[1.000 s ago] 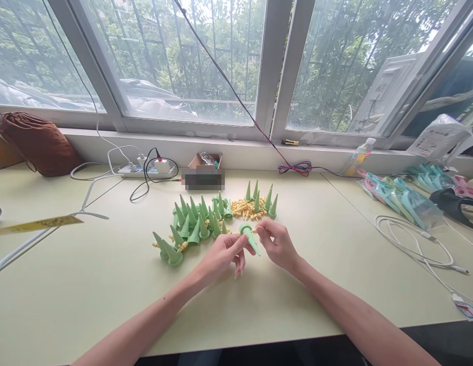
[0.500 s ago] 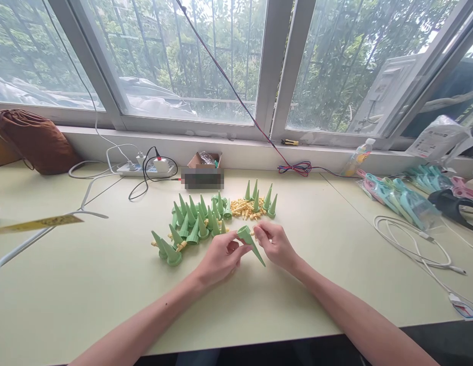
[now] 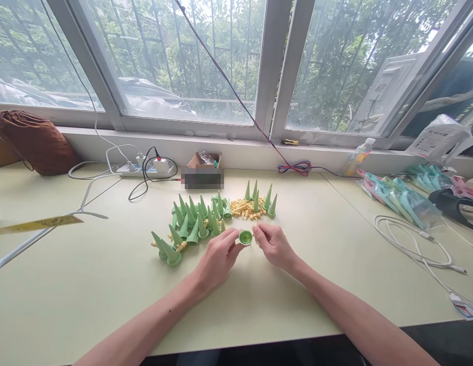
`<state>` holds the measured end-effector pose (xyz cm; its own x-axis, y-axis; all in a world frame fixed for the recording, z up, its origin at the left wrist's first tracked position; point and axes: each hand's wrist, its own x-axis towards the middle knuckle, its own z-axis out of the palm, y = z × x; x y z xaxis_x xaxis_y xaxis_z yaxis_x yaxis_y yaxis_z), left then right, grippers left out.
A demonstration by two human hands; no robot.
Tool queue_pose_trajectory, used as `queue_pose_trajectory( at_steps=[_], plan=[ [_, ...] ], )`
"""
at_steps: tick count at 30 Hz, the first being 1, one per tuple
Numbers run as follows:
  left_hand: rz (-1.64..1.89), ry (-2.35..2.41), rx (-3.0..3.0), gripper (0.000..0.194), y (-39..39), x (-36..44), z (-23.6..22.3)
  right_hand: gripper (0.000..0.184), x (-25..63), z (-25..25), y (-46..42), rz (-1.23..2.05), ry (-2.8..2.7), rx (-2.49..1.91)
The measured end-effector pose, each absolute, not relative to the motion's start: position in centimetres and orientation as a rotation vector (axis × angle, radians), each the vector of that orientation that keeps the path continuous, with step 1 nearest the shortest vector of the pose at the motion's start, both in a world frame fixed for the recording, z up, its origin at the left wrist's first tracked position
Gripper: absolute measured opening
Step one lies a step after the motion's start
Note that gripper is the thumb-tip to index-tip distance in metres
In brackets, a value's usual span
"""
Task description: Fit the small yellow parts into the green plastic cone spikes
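My left hand (image 3: 219, 251) is closed round a green plastic watering spike (image 3: 246, 237), its hollow round opening facing me and its point hidden behind. Fingers of my right hand (image 3: 275, 245) pinch at the right side of that rim, on a small yellow valve that they mostly cover. Beyond my left hand stand several green spikes (image 3: 191, 216), some with yellow valves (image 3: 181, 246) in their sides. A pile of loose yellow valves (image 3: 242, 208) lies behind my hands, with more green spikes (image 3: 272, 206) around it.
At the back are a power strip (image 3: 125, 170), a small open box (image 3: 194, 161) and a coiled red-blue cable (image 3: 295, 168). White cables (image 3: 415, 249), bagged pastel plastic items (image 3: 404, 201) and a bottle (image 3: 358, 157) lie to the right. A brown pouch (image 3: 38, 145) sits far left.
The green spike in my left hand has turned so that its open end faces me; before, its point slanted down to the right. My right fingers stay at its rim.
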<state>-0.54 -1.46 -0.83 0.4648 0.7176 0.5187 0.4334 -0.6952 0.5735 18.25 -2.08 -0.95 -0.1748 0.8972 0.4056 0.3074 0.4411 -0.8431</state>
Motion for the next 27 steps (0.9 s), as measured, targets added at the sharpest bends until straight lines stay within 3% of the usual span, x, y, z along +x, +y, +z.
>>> queue_pose_trajectory(
  at_steps=[6,12,14,27],
  plan=[
    [1.067,1.087,2.134,0.019,-1.5,-0.1,-0.2,0.039,18.2,-0.7,-2.2,0.656,-1.637,-1.09],
    [0.945,0.923,1.523,0.06,-1.5,0.3,0.4,0.036,18.5,-0.8,-2.1,0.647,-1.61,-1.078],
    [0.845,0.853,1.437,0.065,-1.5,0.3,0.6,0.035,18.4,-0.9,-2.0,0.65,-1.659,-1.036],
    [0.781,0.833,1.644,0.043,-1.6,-0.1,0.3,0.038,18.0,-1.1,-2.3,0.789,-1.635,-1.068]
  ],
)
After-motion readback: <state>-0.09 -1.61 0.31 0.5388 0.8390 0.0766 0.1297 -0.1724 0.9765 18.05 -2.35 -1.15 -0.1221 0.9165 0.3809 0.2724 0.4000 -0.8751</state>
